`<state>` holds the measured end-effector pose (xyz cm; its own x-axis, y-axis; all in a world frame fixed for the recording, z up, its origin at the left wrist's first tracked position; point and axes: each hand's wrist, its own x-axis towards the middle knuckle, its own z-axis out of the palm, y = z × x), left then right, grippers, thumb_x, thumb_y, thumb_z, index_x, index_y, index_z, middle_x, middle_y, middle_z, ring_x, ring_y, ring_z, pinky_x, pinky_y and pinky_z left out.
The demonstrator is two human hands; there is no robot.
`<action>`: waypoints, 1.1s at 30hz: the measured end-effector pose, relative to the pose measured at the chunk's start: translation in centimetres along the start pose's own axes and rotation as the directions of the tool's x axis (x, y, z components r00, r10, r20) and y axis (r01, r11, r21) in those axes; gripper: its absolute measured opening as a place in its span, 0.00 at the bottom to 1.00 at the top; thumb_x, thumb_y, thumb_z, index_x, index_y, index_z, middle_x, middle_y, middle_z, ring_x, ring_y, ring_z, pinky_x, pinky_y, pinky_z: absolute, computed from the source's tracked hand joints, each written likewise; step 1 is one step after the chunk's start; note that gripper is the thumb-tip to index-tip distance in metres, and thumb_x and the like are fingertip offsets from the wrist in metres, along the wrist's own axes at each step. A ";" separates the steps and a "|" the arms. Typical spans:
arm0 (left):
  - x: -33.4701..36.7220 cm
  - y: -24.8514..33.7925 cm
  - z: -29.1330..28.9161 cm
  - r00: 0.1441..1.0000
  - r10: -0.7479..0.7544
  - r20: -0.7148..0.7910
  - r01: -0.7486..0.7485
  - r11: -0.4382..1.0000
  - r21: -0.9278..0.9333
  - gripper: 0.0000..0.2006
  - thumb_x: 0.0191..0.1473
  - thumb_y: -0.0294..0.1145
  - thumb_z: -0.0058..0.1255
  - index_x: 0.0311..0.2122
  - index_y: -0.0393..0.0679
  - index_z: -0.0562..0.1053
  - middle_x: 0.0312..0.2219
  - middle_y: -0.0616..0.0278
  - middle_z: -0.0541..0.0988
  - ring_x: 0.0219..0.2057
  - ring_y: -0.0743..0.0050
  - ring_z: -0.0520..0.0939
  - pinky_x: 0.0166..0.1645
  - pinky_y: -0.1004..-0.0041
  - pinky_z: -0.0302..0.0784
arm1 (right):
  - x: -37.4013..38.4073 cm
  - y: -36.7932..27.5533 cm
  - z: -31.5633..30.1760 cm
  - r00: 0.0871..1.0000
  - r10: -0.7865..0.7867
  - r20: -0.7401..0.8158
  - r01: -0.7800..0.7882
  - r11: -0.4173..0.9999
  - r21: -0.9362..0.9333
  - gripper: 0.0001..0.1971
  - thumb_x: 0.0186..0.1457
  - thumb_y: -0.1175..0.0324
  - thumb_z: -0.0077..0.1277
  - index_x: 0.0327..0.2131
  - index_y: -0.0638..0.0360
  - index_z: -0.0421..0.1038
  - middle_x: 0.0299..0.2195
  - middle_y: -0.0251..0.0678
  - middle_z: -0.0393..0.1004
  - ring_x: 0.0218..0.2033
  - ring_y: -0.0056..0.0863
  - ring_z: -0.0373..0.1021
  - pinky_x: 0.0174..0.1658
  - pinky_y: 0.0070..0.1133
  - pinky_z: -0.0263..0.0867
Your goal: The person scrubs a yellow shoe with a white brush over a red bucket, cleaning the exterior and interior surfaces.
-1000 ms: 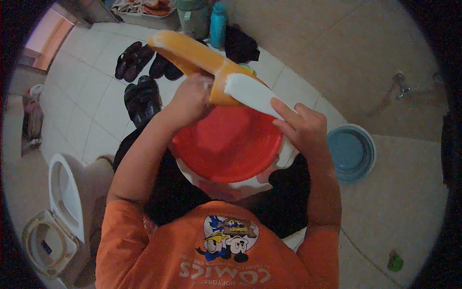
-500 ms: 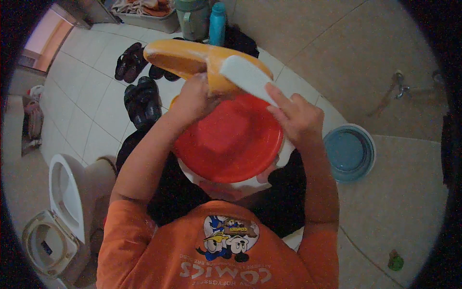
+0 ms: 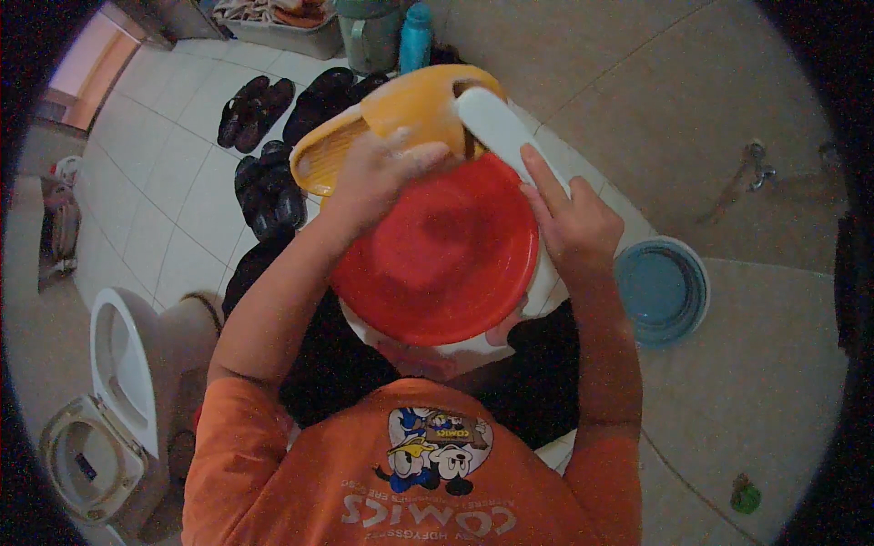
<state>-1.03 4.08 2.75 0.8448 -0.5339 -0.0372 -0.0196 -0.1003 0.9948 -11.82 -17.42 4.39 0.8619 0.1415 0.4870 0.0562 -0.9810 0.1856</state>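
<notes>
Over the far rim of a red basin, my left hand grips a yellow slipper with white suds on it. Its ridged footbed shows at the left end. My right hand is closed around the handle of a white brush, index finger stretched along its back. The brush head meets the slipper's right end, by a dark opening; its bristles are hidden. Beneath the basin is a white and pink surface between my knees.
Dark sandals stand on the tiles at the far left. A blue bottle and a pale green jug are at the back. A blue-grey bucket sits to the right, below a wall tap. A toilet is at left.
The slipper has been turned over in my left hand, its ridged footbed now showing at the left. The brush has shifted slightly right along with my right hand.
</notes>
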 end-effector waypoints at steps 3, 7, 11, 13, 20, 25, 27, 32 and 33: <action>-0.5 0.2 1.5 0.998 0.065 -0.011 -0.064 0.995 0.082 0.15 0.50 0.35 0.51 0.40 0.35 0.70 0.36 0.60 0.76 0.35 0.74 0.76 0.40 0.75 0.70 | 0.7 -0.9 0.1 0.997 0.068 0.048 -0.065 0.996 -0.059 0.23 0.49 0.51 0.49 0.51 0.26 0.62 0.14 0.31 0.59 0.10 0.26 0.60 0.11 0.24 0.57; -0.2 -0.8 1.9 0.993 0.053 -0.103 -0.068 0.986 -0.154 0.15 0.50 0.33 0.50 0.40 0.35 0.69 0.35 0.60 0.75 0.34 0.74 0.76 0.39 0.76 0.71 | 0.8 -3.0 -0.5 0.987 0.112 0.118 -0.105 0.992 -0.067 0.22 0.47 0.58 0.54 0.48 0.29 0.67 0.14 0.31 0.56 0.11 0.26 0.59 0.14 0.22 0.56; -0.1 -0.2 1.6 0.984 -0.047 -0.169 0.001 0.965 -0.261 0.14 0.49 0.32 0.49 0.40 0.34 0.69 0.34 0.61 0.75 0.34 0.74 0.76 0.37 0.75 0.72 | -0.3 -3.6 -0.1 0.986 0.124 0.112 -0.122 0.992 -0.025 0.22 0.48 0.57 0.53 0.49 0.28 0.66 0.14 0.31 0.57 0.10 0.27 0.59 0.13 0.22 0.57; 0.0 -1.2 1.9 0.973 0.213 -0.089 -0.196 0.966 0.171 0.14 0.50 0.32 0.48 0.41 0.35 0.69 0.35 0.60 0.74 0.34 0.73 0.76 0.38 0.75 0.72 | 0.0 -3.5 -0.1 0.987 0.141 0.077 -0.142 0.990 -0.005 0.22 0.49 0.57 0.52 0.50 0.27 0.65 0.14 0.31 0.57 0.11 0.27 0.60 0.14 0.22 0.58; 0.3 -1.3 3.8 0.936 0.241 -0.257 -0.272 0.958 -0.093 0.14 0.51 0.32 0.48 0.41 0.36 0.69 0.36 0.61 0.75 0.35 0.73 0.76 0.38 0.75 0.72 | 1.7 -3.7 0.4 0.982 0.141 0.129 -0.142 0.990 0.001 0.20 0.54 0.59 0.43 0.53 0.31 0.60 0.18 0.35 0.64 0.15 0.32 0.66 0.16 0.27 0.64; 0.8 -1.1 2.8 0.967 0.075 -0.244 -0.109 0.986 -0.127 0.12 0.50 0.32 0.50 0.38 0.36 0.72 0.33 0.56 0.76 0.31 0.67 0.78 0.36 0.75 0.74 | 0.8 -2.6 -0.3 0.986 0.101 0.133 -0.108 0.993 0.049 0.22 0.49 0.56 0.51 0.50 0.27 0.64 0.15 0.30 0.59 0.12 0.25 0.61 0.15 0.21 0.59; 1.0 -1.9 2.4 0.959 0.147 -0.243 -0.162 0.986 -0.045 0.13 0.50 0.33 0.51 0.37 0.34 0.71 0.34 0.56 0.76 0.32 0.70 0.78 0.36 0.75 0.73 | 0.9 -2.0 -0.5 0.983 0.066 0.169 -0.076 0.996 0.055 0.22 0.49 0.57 0.52 0.50 0.27 0.64 0.15 0.30 0.60 0.12 0.25 0.61 0.15 0.22 0.59; 0.7 -1.1 1.2 0.954 0.234 -0.186 -0.180 0.947 0.267 0.16 0.50 0.36 0.53 0.39 0.35 0.70 0.35 0.57 0.76 0.35 0.72 0.77 0.39 0.76 0.73 | 0.9 0.5 -1.0 0.962 -0.040 0.269 0.003 0.991 0.136 0.22 0.47 0.57 0.52 0.49 0.27 0.65 0.15 0.30 0.60 0.13 0.25 0.61 0.16 0.22 0.59; 0.9 -1.6 0.9 0.950 0.272 -0.154 -0.227 0.939 0.259 0.17 0.50 0.37 0.53 0.40 0.35 0.70 0.35 0.57 0.76 0.35 0.72 0.77 0.39 0.75 0.73 | 0.8 1.2 -1.0 0.958 -0.078 0.274 0.028 0.983 0.183 0.22 0.47 0.57 0.52 0.48 0.26 0.66 0.15 0.30 0.59 0.13 0.25 0.61 0.16 0.22 0.59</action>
<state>-0.76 3.01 1.05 0.8795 -0.4050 0.2499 -0.3484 -0.1903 0.9178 -11.60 -18.32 5.83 0.9600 0.1759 0.2180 0.1714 -0.9844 0.0395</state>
